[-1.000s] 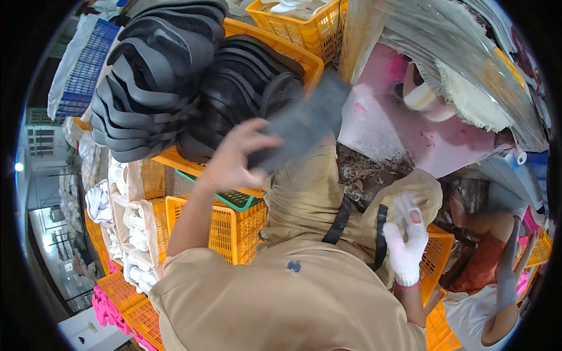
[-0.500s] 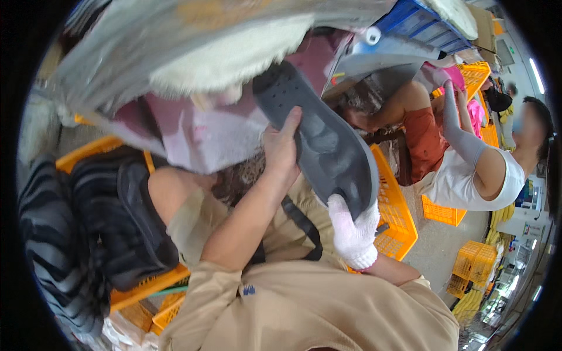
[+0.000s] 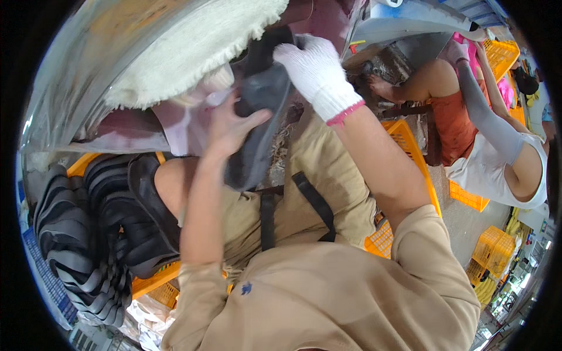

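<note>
Head view: two hands on a dark shoe sole held up against a buffing wheel.

From left: a stack of black soles (image 3: 88, 234) fills an orange crate (image 3: 153, 279). The bare left hand (image 3: 231, 126) is closed around the dark grey sole (image 3: 257, 131), whose long axis runs steeply from upper right to lower left. The white-gloved right hand (image 3: 316, 73) grips its upper end, fingers curled, just beside the pale fibrous wheel (image 3: 193, 47). Further right, a co-worker's arm (image 3: 486, 117) reaches upward.
</note>
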`<action>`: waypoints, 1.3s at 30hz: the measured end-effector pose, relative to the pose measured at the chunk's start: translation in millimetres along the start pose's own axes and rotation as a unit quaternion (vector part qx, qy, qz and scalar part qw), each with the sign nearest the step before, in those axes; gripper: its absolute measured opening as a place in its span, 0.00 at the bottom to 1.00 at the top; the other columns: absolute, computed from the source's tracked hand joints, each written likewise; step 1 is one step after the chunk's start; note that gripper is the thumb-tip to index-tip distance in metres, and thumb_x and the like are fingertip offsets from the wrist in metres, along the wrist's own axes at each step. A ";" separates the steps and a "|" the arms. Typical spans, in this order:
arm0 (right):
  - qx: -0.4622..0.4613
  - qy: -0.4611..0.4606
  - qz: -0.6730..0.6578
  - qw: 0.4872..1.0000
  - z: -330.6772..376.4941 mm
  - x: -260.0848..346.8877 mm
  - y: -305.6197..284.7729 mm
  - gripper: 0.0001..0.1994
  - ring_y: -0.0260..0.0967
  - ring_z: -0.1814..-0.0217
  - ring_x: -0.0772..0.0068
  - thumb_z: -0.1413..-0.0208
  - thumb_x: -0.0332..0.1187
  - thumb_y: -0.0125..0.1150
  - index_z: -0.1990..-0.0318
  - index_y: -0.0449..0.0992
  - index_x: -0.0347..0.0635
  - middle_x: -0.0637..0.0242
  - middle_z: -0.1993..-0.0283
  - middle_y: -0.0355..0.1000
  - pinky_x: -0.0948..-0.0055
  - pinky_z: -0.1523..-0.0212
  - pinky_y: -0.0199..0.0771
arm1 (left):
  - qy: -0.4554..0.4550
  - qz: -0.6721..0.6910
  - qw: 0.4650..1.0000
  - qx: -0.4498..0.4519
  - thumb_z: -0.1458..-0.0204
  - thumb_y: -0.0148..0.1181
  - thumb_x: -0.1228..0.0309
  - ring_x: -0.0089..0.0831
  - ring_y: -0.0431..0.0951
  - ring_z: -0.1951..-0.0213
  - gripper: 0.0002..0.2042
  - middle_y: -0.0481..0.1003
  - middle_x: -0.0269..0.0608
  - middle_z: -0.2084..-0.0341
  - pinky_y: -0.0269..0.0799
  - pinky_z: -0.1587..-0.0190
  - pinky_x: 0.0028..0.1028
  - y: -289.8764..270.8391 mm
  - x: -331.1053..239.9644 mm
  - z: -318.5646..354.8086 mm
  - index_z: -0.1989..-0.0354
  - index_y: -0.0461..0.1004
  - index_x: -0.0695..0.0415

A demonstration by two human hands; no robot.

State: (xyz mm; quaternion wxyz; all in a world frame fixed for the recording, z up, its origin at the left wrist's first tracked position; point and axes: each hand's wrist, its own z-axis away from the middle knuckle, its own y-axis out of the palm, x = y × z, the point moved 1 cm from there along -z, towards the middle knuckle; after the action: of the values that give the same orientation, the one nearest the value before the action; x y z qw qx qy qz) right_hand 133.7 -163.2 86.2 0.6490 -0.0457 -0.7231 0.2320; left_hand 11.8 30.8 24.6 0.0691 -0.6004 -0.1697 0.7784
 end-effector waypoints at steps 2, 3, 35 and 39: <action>-0.012 -0.062 0.054 0.997 40.6 19.9 -13.7 0.24 0.78 0.52 0.28 0.48 0.46 0.69 0.54 0.77 0.32 0.37 0.60 0.79 0.48 0.50 0.79 | -0.068 0.218 0.973 -0.037 0.45 0.79 0.60 0.36 0.82 0.47 0.30 0.82 0.45 0.47 0.76 0.40 0.35 47.1 -13.4 -12.8 0.39 0.77 0.67; 0.023 0.013 0.076 0.997 64.8 29.9 -17.7 0.28 0.80 0.50 0.53 0.45 0.36 0.70 0.37 0.75 0.33 0.47 0.51 0.80 0.60 0.47 0.78 | -0.117 0.352 0.927 -0.043 0.43 0.78 0.59 0.35 0.83 0.49 0.29 0.83 0.44 0.49 0.78 0.42 0.35 76.2 -19.2 -24.1 0.40 0.78 0.65; 0.127 -0.367 0.284 0.877 171.3 10.3 -3.4 0.23 0.84 0.51 0.56 0.50 0.28 0.70 0.43 0.83 0.47 0.60 0.44 0.83 0.61 0.51 0.86 | -0.101 0.756 0.609 0.220 0.31 0.43 0.34 0.53 0.82 0.47 0.38 0.79 0.56 0.47 0.78 0.40 0.54 44.5 6.1 7.2 0.35 0.72 0.59; -0.010 -0.288 0.239 0.927 135.1 18.3 56.7 0.23 0.84 0.56 0.54 0.46 0.31 0.73 0.41 0.82 0.42 0.59 0.51 0.85 0.62 0.55 0.85 | -0.112 0.686 0.719 0.031 0.30 0.37 0.37 0.53 0.83 0.51 0.37 0.79 0.56 0.49 0.80 0.46 0.53 16.6 -7.7 -30.2 0.38 0.72 0.64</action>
State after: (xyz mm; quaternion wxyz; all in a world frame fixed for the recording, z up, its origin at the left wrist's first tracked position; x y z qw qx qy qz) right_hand -12.1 -143.5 73.8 0.3376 -0.1551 -0.8490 0.3758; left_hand 44.5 18.4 19.1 -0.4843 -0.4588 0.3064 0.6790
